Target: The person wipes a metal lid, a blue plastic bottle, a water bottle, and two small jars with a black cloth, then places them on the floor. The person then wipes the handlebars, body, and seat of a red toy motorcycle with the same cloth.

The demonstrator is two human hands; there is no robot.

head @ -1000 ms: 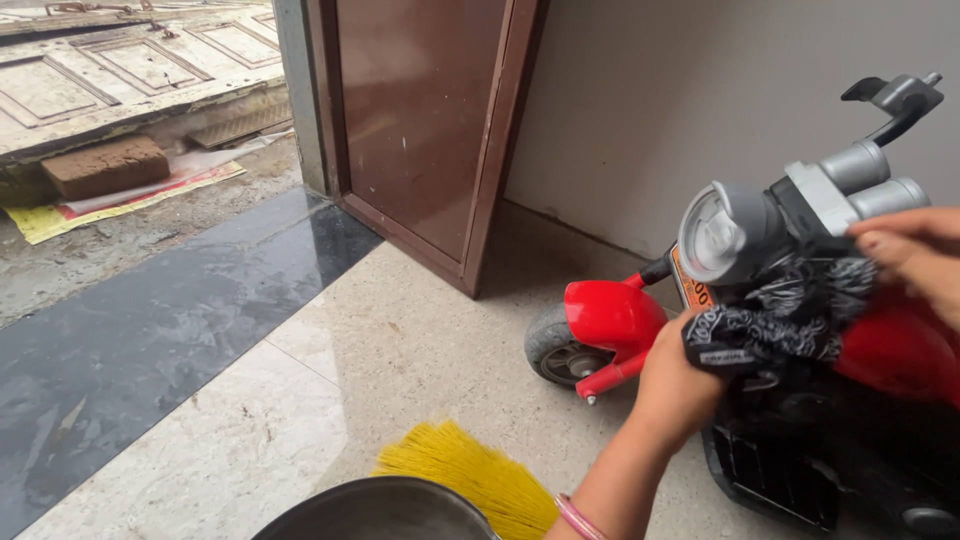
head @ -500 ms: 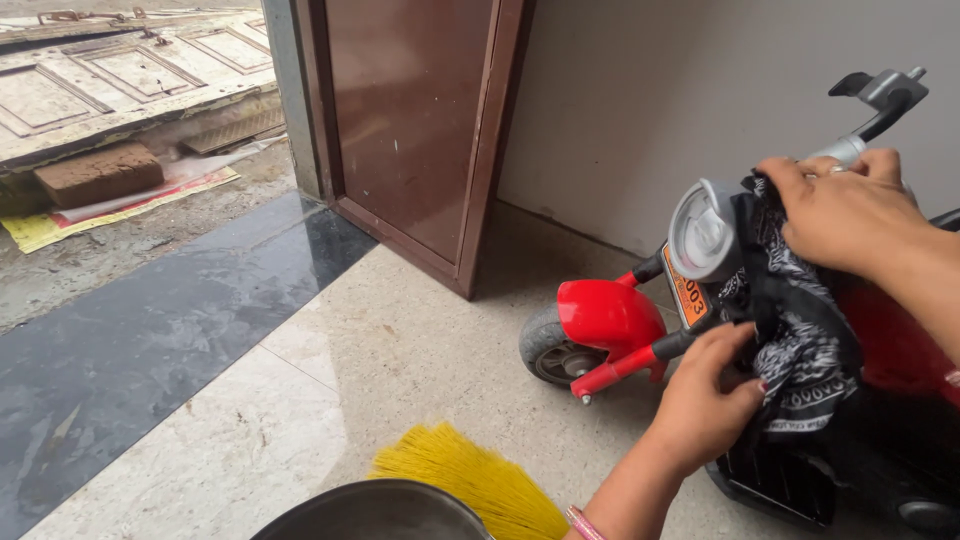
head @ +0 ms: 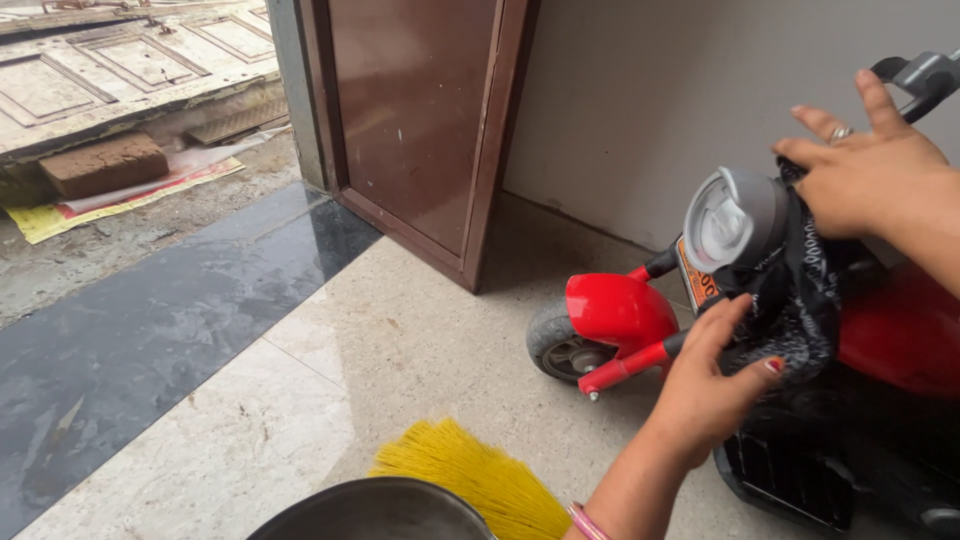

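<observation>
- Person crouches by a red toy ride-on motorbike parked against a pale wall, black-and-white patterned cloth draped over its steering column, just behind the grey headlight.
- Right hand, ring on one finger, lies flat on top of the cloth near the handlebar; fingers spread, pressing not gripping.
- Left hand, pink bangle at wrist, reaches in from below; fingers loosely curled, tips touching the cloth's lower edge beside the red fork. Whether it pinches the fabric: can't tell.
- Bike's front wheel sits on speckled stone floor.
- Foreground: yellow broom bristles & rim of a dark round basin.
- Left bkgd: brown door stands open onto a dark wet threshold slab; brick lies outside.
</observation>
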